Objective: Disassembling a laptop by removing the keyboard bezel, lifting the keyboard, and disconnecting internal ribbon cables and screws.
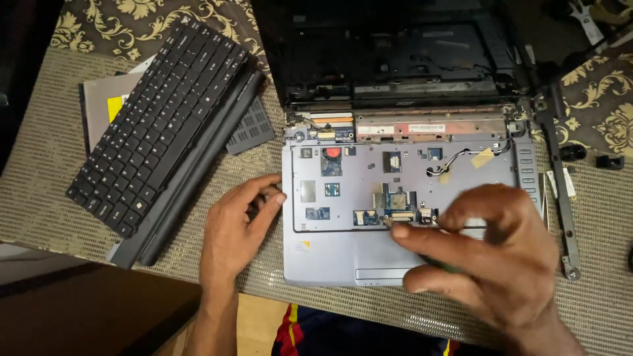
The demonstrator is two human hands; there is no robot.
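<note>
Screwdriver (422, 254) in right hand (491, 254) — laptop (330, 257)

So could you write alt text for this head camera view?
A right hand holds a screwdriver tip to the exposed base of a dismantled grey laptop, while the left hand steadies its left edge. A removed black keyboard lies to the left.

A home repair spot: dismantled laptop (402, 198) and loose keyboard (155, 125) on a damask-clothed table (39, 178).

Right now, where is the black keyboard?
In the head view, the black keyboard lies at the left, tilted on the mat, beside the opened laptop and above the left hand.
</note>
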